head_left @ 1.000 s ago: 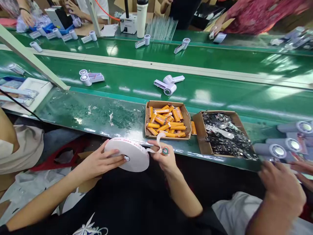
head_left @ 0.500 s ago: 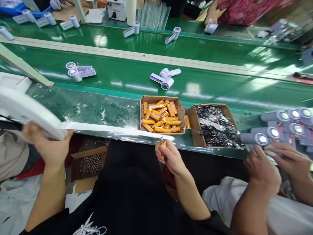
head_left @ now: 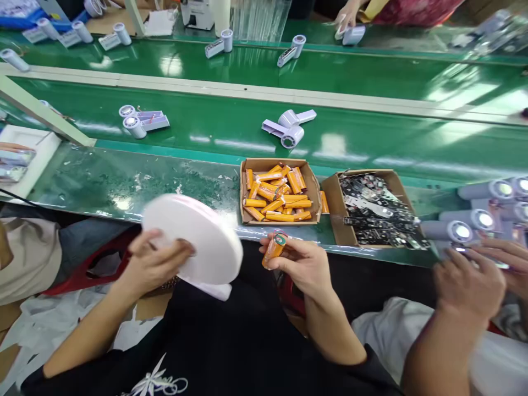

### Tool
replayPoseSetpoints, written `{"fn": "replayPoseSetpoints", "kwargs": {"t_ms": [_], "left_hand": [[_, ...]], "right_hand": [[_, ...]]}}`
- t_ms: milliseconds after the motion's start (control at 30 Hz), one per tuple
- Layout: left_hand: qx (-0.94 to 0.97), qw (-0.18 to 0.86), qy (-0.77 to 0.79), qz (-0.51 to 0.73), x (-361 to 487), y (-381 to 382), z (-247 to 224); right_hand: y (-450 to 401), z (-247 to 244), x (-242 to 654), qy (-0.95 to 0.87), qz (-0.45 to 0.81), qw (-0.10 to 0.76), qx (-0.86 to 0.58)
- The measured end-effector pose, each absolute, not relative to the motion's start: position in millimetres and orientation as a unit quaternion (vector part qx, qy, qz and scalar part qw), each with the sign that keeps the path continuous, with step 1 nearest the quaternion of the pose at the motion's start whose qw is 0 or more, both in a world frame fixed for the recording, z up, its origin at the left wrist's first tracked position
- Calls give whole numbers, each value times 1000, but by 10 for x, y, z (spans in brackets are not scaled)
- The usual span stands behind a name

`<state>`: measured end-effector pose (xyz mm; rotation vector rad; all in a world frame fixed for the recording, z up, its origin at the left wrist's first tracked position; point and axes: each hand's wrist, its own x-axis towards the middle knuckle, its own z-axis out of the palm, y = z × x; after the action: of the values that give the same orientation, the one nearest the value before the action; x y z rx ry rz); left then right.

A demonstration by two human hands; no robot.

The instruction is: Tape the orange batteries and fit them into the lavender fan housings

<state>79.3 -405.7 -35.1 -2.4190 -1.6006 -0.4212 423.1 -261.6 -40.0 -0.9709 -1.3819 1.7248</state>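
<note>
The left hand [head_left: 154,264] grips a blurred white tape roll [head_left: 210,236], fingers at its core, loose end [head_left: 218,290] hanging below. The right hand [head_left: 307,265] pinches an orange battery cell [head_left: 273,252] between its fingers, right of the roll and apart from it, long axis slanting up and rightward, near the tabletop's [head_left: 103,176] front edge.
</note>
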Motion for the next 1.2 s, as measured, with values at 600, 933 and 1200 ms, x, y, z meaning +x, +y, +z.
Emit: {"fn": "replayPoseSetpoints", "kwargs": {"t_ms": [600,933,1200], "left_hand": [[-832,172,-522,-77,1165,-3876,-298],[-773,92,-609,-152,1418,-4155,-642],[-751,3,-638,-170,414,-3141,-216]], "right_hand": [[-2545,-521,3802,-474,649,432,-409],[-2008,-389,4436,-372,497,655,-430],[-2019,-706,4774,-319,541,668,-398]]}}
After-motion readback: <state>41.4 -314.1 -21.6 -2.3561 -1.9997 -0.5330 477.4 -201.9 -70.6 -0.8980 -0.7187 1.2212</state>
